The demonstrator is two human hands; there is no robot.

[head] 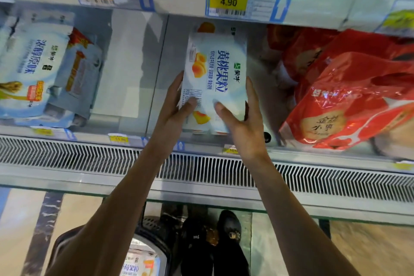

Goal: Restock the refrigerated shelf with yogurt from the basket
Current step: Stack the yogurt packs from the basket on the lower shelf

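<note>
Yogurt pack [216, 69] clasped by left hand [172, 110] and right hand [243, 123] at shelf [313, 153], placing step; next probably seat it, let go

White-blue yogurt pack [216, 74]; red bags [349, 89].

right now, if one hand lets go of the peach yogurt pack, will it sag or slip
Probably stiff: the peach yogurt pack shows flat faces and straight edges between the left hand and right hand. Its glossy wrap looks smooth, so one hand might slip. The two-handed hold hints at some weight, though that's a guess.
</note>
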